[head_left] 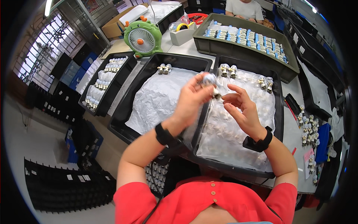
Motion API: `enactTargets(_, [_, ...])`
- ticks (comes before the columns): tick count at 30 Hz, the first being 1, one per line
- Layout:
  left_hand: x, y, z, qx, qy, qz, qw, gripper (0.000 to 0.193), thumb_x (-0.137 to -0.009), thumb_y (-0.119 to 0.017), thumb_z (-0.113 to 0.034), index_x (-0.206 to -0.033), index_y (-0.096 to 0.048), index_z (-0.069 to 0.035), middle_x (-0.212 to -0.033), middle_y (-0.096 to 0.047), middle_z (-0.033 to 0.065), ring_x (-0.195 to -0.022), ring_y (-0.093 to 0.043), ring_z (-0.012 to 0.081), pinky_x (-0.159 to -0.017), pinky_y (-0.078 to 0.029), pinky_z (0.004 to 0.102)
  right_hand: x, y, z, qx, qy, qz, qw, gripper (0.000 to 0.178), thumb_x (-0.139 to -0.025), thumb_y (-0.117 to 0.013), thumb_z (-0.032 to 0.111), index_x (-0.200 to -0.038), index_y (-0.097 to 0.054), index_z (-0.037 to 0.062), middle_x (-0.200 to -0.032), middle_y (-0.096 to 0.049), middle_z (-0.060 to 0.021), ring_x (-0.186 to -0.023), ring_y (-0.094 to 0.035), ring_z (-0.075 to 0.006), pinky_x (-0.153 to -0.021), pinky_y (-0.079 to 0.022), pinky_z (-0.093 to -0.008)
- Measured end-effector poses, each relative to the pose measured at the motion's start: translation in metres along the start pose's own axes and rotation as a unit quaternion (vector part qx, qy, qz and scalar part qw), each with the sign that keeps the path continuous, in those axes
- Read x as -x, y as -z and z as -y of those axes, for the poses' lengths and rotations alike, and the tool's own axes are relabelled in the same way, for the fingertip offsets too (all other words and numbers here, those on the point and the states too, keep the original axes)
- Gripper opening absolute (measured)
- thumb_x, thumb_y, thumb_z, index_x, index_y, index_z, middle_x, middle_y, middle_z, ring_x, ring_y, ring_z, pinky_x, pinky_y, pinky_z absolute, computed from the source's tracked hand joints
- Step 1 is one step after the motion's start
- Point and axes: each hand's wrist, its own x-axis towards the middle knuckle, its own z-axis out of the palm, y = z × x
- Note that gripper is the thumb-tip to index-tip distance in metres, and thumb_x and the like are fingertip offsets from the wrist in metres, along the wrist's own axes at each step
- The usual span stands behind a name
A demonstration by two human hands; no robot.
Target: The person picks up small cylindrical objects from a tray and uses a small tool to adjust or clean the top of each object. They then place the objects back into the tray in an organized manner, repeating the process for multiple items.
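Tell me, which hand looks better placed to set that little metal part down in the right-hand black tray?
Probably the right hand: it hovers directly over the right black tray, fingertips pinching the small metal part. The left hand also has a grip on it, but sits over the divide between trays.

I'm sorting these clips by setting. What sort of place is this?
Most likely a small-parts assembly or packing workshop. Black trays lined with white sheeting hold rows of small metal fittings, a grey bin is full of blue-and-white parts, and the left hand and right hand work one fitting between them.
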Motion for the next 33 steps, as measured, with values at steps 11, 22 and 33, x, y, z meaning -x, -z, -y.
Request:
enactTargets(11, [-0.179,0.164,0.044,-0.398,0.107,-0.109,0.905,0.012,-0.060,-0.070,-0.006,-0.068,-0.065,0.001,-0.064,-0.062,0.0078,-0.054,-0.060,0.0137,-0.049,-0.049,0.0262,-0.011,0.004,-0.007,0.008,-0.021,-0.021,1.000,0.044,-0.085,-0.060,0.008,-0.125,-0.044,0.0050,-0.095,-0.063,-0.0073,-0.086,-0.060,-0.0129,-0.079,-0.048,-0.0274])
enactTargets(22, [-0.190,0.130,0.061,-0.503,0.184,-0.074,0.841,0.021,-0.065,-0.070,-0.004,-0.082,-0.066,0.007,-0.064,-0.061,0.0084,-0.048,-0.054,0.0113,-0.046,-0.046,0.0253,-0.006,0.013,-0.015,-0.018,-0.124,0.012,0.992,0.038,-0.085,-0.059,0.008,-0.121,-0.048,0.0030,-0.091,-0.063,-0.0057,-0.082,-0.058,-0.0090,-0.075,-0.047,-0.0236])
enactTargets(33, [-0.184,0.149,0.073,-0.564,0.077,-0.077,0.818,0.055,-0.069,-0.073,-0.017,-0.116,-0.055,0.004,-0.094,-0.064,0.0164,-0.082,-0.063,0.0203,-0.070,-0.050,0.0309,-0.091,0.069,-0.107,0.377,-0.141,0.036,0.915,0.043,-0.074,-0.066,0.022,-0.109,-0.055,-0.0001,-0.091,-0.063,-0.0172,-0.086,-0.061,-0.0316,-0.076,-0.048,-0.0372])
